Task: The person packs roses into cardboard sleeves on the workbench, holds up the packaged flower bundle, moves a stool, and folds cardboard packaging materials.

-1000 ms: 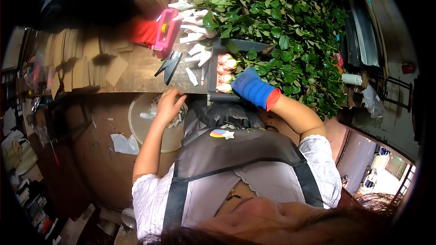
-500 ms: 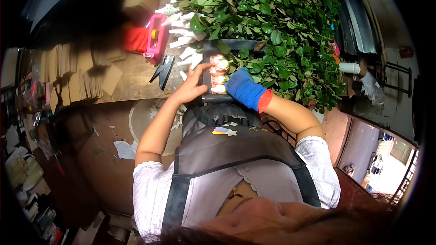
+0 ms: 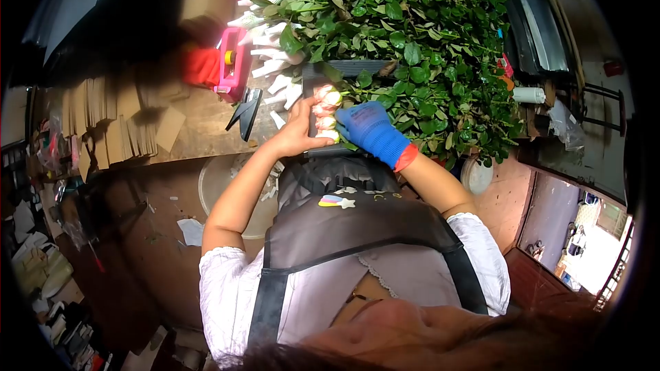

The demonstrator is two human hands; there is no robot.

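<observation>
meanwhile, working both hands at one short row of roses (image 3: 326,111), set in a dark holder (image 3: 364,69) at the near edge of the bench (image 3: 206,120). on the left hand (image 3: 296,131), bare, with fingers and thumb spread wide along the row's left side, touching blooms. on the right hand (image 3: 372,127), gloved, with fingers bunched close at the stem side; cannot tell whether gripping anything.

likely to bruise or shed petals if squeezed hard between hands. could bend at the necks if pushed unevenly. might snag on nearby leaves (image 3: 426,34) if pulled sideways.

cupped and pale pink to cream in the petals. knitted in the blue glove, smoother at the red cuff (image 3: 406,158). ridged and hard-looking in the holder. glossy, densely matted, browned in places among the leaves. white, meshed and tapering in the nets (image 3: 268,40) beyond. worn and wooden at the bench.
</observation>
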